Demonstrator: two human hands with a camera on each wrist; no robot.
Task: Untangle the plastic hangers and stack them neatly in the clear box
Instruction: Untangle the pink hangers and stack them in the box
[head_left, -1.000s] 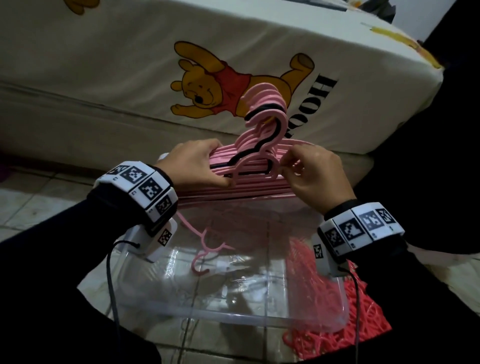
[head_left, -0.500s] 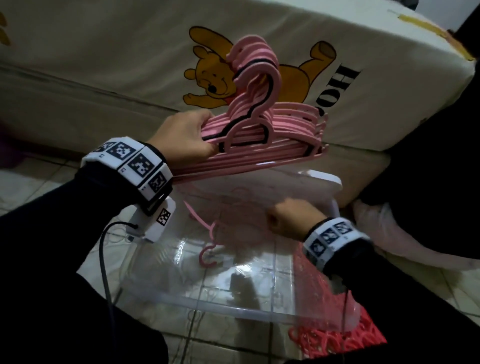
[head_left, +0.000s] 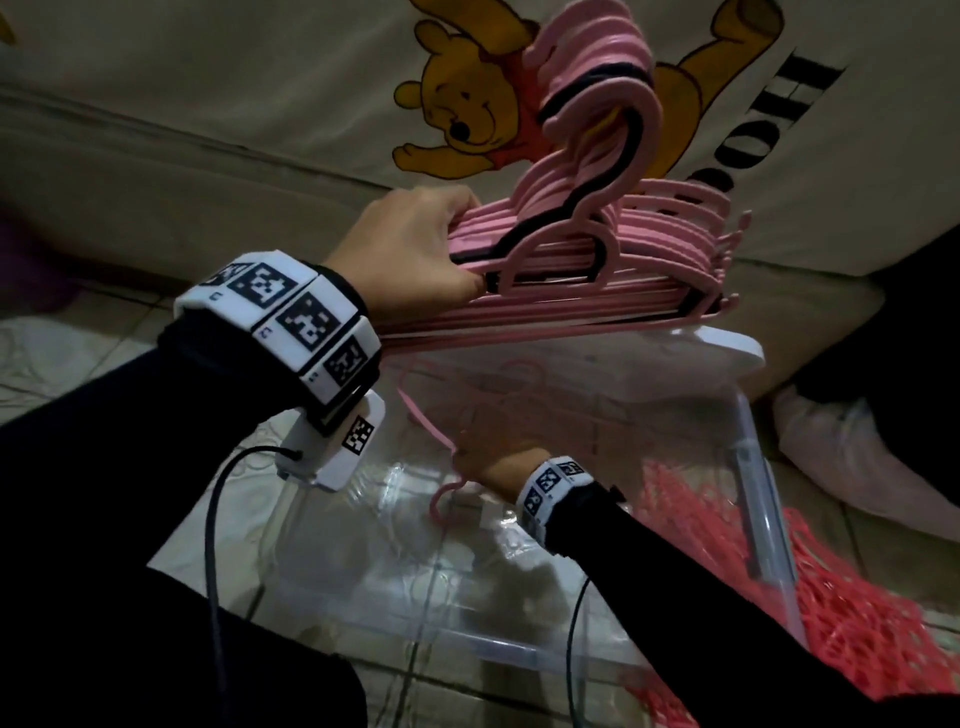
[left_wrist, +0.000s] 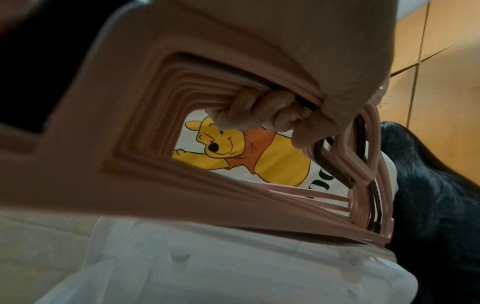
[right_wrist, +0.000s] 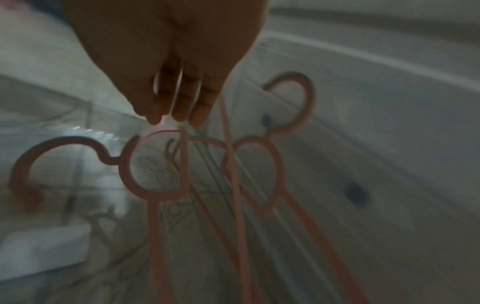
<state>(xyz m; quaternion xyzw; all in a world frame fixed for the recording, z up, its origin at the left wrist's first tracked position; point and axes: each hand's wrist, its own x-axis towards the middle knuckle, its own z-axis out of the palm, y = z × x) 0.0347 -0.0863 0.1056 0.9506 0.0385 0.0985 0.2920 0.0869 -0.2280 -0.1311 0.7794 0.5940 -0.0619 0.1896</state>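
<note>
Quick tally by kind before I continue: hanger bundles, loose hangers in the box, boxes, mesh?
Hanger bundle, held up: 1
Loose hangers in the box: 2
Clear box: 1
Red mesh: 1
Total: 5

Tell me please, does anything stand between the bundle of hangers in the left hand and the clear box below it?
Yes: the right hand reaches into the clear box beneath the bundle of hangers, at loose hangers lying there.
</note>
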